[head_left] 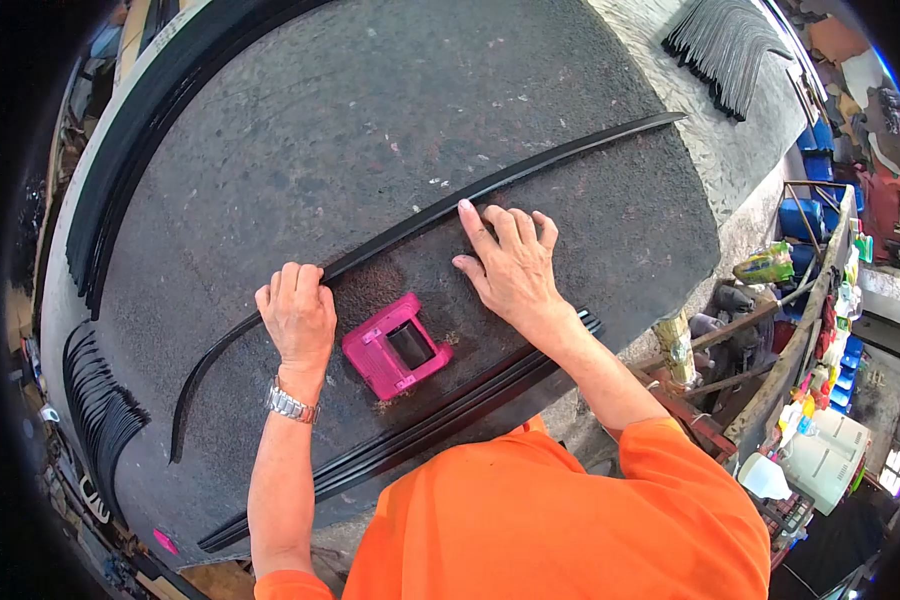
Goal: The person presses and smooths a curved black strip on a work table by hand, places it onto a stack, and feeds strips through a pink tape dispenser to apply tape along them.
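One broad worktop (pixel 590 210) fills most of the view, dark, rough and flecked in the middle, paler toward the right. Beside it the room is crowded: blue containers (pixel 800 220), a worn metal frame (pixel 782 372), a whitish boxy unit (pixel 828 452). A thick bundle of black strips (pixel 130 175) curves along the left and far edge; a fan of thin strips (pixel 95 405) lies below it, and another fan (pixel 725 50) sits at upper right. Straight strips (pixel 430 425) line the near edge by the orange shirt (pixel 540 520). Dark surface stretches between the curved bundle and the long black strip (pixel 410 225), which slants across, tapered at upper right, bending down at lower left. On its near side, a pink plastic piece (pixel 370 355) lies between the arms. The left hand (pixel 298 310), with a wristwatch (pixel 292 402), has its grip closed over the strip; the right hand (pixel 515 260) keeps a wide grip, index fingertip at the strip's near edge, thumb apart.
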Tool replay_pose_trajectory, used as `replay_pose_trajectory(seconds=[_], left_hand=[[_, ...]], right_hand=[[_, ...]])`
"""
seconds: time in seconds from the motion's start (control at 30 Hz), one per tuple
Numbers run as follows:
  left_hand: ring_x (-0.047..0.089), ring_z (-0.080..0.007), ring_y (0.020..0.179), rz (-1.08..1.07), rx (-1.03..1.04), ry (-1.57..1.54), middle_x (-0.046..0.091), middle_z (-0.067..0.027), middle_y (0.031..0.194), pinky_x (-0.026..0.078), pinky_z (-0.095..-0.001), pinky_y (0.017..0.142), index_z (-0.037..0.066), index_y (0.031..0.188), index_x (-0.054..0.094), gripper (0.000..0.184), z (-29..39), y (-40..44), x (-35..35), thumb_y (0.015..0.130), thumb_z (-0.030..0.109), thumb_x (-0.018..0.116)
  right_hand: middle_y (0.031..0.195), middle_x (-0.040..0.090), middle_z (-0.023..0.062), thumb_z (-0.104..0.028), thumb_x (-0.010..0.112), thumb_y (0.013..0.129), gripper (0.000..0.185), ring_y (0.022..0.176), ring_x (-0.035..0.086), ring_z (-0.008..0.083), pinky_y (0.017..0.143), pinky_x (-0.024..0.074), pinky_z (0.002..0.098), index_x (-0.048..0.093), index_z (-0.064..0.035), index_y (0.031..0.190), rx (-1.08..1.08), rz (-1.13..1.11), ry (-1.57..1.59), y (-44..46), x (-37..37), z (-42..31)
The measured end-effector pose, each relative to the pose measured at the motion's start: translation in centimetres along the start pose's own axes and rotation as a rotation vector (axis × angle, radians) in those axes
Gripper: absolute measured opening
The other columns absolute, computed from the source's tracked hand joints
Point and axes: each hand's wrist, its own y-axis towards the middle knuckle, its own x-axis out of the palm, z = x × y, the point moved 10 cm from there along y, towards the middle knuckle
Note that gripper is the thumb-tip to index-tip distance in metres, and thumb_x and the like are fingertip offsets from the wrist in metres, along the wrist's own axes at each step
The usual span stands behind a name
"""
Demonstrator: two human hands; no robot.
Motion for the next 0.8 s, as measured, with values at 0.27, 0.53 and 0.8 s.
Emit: replay_pose_trajectory(seconds=[0.27, 0.53, 0.8], left_hand=[[0.06, -0.0248, 0.09, -0.012, -0.003, 0.007, 0.058, -0.004, 0.092, 0.041, -0.0403, 0.082, 0.011, 0.095, 0.063, 0.02, -0.1, 0.0, 0.2, 0.079, 0.003, 0.072], [0.06, -0.0252, 0.09, -0.01, -0.006, 0.006, 0.058, -0.0045, 0.09, 0.042, -0.0403, 0.081, 0.01, 0.092, 0.063, 0.017, 0.0, 0.2, -0.1, 0.079, 0.002, 0.07], [0.06, -0.0259, 0.089, -0.001, -0.005, -0.004, 0.058, -0.005, 0.09, 0.042, -0.041, 0.08, 0.01, 0.091, 0.062, 0.017, 0.1, 0.2, -0.1, 0.078, 0.001, 0.07]], right_hand=[[0.124, 0.053, 0.0059, -0.038, 0.078, 0.085, 0.074, 0.118, 0.051, 0.0248, 0.107, 0.0292, 0.053, 0.053, -0.0141, 0.151, 0.053, 0.015, -0.054, 0.0, -0.7, 2.2], [0.124, 0.053, 0.0062, -0.038, 0.078, 0.086, 0.072, 0.117, 0.051, 0.0244, 0.106, 0.0307, 0.0525, 0.054, -0.0157, 0.15, 0.002, 0.005, 0.018, -0.1, -0.5, 0.4], [0.124, 0.052, 0.0069, -0.037, 0.078, 0.086, 0.073, 0.117, 0.05, 0.0264, 0.103, 0.0309, 0.053, 0.052, -0.015, 0.151, 0.116, 0.073, -0.102, -0.3, -1.9, 5.8]])
